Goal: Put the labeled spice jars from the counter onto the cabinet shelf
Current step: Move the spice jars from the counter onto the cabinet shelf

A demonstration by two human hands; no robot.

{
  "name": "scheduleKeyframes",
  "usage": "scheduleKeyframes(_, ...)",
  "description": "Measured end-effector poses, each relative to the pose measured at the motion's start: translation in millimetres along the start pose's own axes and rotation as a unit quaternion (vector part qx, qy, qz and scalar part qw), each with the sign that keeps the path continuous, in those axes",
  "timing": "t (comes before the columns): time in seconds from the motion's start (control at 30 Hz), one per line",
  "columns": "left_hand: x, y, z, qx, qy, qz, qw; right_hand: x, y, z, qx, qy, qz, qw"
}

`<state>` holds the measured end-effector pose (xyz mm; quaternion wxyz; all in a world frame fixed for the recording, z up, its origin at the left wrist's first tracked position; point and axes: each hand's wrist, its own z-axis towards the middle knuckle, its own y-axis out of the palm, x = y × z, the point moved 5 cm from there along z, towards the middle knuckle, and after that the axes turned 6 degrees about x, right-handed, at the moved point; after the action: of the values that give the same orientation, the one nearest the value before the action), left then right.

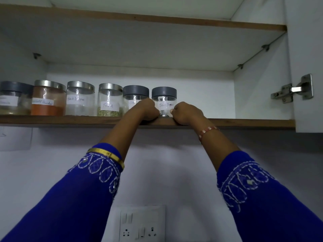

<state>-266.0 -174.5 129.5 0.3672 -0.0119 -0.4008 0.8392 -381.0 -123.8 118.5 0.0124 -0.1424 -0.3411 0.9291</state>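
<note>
A clear jar with a grey lid and a "Black Pepper" label (164, 102) stands on the cabinet shelf (244, 122), rightmost in a row of several labeled jars. My left hand (146, 110) and my right hand (186, 112) are both raised to it and grip its lower part from either side, fingers curled. The jar's base is hidden by my hands. Directly left stands another grey-lidded jar (135, 96), its label partly covered by my left hand. Further left are a fennel jar (110, 100), a second black pepper jar (80, 98) and an orange powder jar (48, 98).
A grey-lidded jar (14, 98) is at the far left of the shelf. An upper shelf (174, 20) runs above. The open cabinet door with its hinge (293, 89) is at the right. A wall switch and socket plate (141, 224) is below, between my arms.
</note>
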Motion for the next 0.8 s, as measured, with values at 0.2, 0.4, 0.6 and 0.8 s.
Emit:
scheduleKeyframes(0.2,5,-1,-22,0.122,0.039,-0.019,0.992,-3,-1,-24,0.067,-0.027,-0.035,0.997)
scheduleKeyframes(0.4,12,2,-77,0.242,0.173,-0.111,0.948,7,0,-71,0.068,-0.069,-0.086,0.992)
scheduleKeyframes(0.6,17,49,-164,0.155,0.151,-0.312,0.925,41,13,-170,0.024,-0.038,0.033,0.998)
scheduleKeyframes(0.8,19,103,-262,0.062,0.057,-0.473,0.877,98,20,-302,0.043,0.076,0.097,0.991)
